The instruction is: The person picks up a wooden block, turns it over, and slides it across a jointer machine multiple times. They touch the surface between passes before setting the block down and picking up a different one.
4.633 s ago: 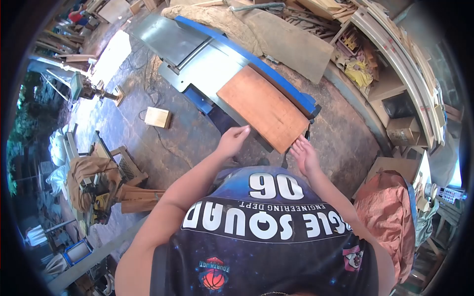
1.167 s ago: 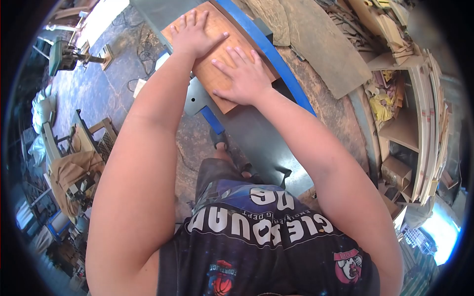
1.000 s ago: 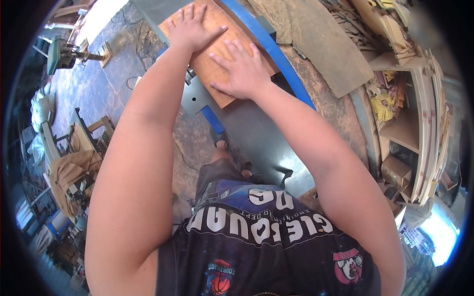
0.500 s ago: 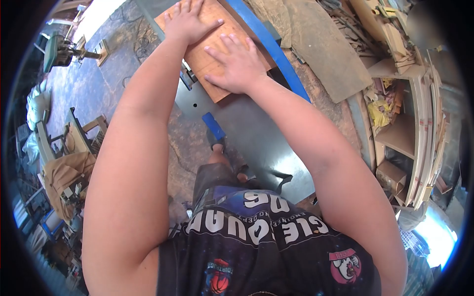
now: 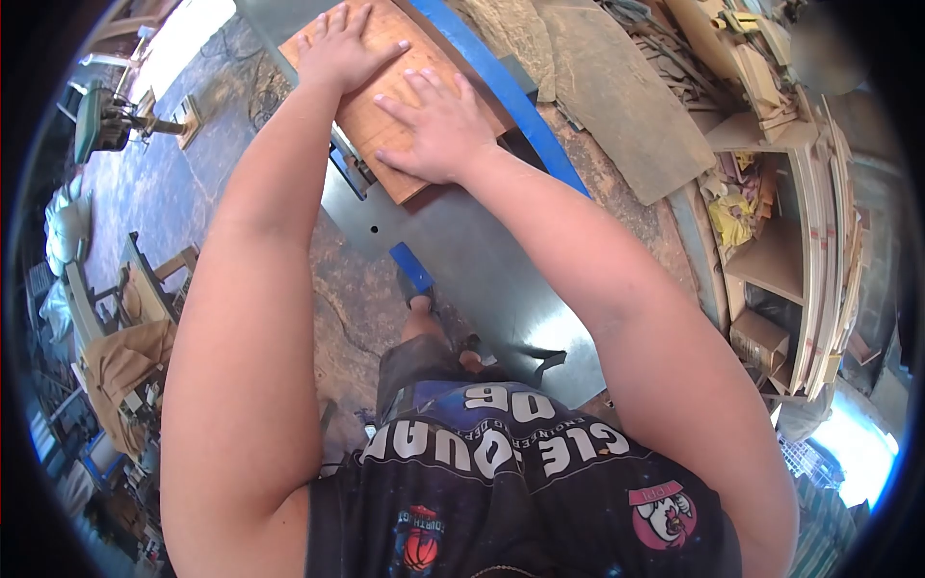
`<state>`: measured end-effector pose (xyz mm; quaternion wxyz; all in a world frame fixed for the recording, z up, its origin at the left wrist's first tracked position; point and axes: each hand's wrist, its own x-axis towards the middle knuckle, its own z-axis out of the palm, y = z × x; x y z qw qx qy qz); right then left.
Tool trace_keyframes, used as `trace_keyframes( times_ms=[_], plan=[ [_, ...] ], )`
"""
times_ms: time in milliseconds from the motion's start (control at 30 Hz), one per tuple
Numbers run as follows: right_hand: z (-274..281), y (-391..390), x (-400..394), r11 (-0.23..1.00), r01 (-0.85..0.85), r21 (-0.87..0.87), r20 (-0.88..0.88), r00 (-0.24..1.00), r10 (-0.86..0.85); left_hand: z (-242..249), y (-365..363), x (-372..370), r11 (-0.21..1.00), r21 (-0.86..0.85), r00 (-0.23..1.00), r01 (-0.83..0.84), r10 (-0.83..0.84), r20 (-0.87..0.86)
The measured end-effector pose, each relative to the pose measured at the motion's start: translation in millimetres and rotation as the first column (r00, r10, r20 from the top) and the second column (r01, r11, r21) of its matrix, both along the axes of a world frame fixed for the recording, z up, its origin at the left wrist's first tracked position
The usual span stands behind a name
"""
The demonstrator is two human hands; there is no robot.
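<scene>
A flat wooden board [image 5: 371,125] lies on a grey metal machine bed [image 5: 462,260], beside a long blue rail [image 5: 525,106]. Spread across the board's far part is my left hand [image 5: 342,50], palm down with the fingers apart. My right hand [image 5: 436,125] presses flat on the nearer part of the board, fingers also spread. Both hands touch only the board's top face, and neither wraps round it. The board's underside is hidden. At its near left edge a small metal fitting [image 5: 352,166] shows.
A blue block-like part [image 5: 412,267] juts from the bed's near left side. To the right stand a wooden shelf unit [image 5: 771,260] and a large brown sheet [image 5: 631,116] with wood scraps behind. A green machine [image 5: 96,120] is at the far left.
The board, both hands and the machine bed appear slightly further left in the view, along with the surroundings. Both hands stay flat on the board.
</scene>
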<state>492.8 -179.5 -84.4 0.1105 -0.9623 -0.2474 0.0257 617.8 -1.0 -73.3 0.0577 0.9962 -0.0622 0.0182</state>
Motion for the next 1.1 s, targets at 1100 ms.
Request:
trace_keyframes(
  times_ms=[1100],
  plan=[
    [-11.2,31.1,52.4,0.999,0.002,0.032,0.133,0.991,-0.006,-36.6,41.6,71.2,0.995,0.093,0.998,-0.03,0.024,0.06]
  ],
)
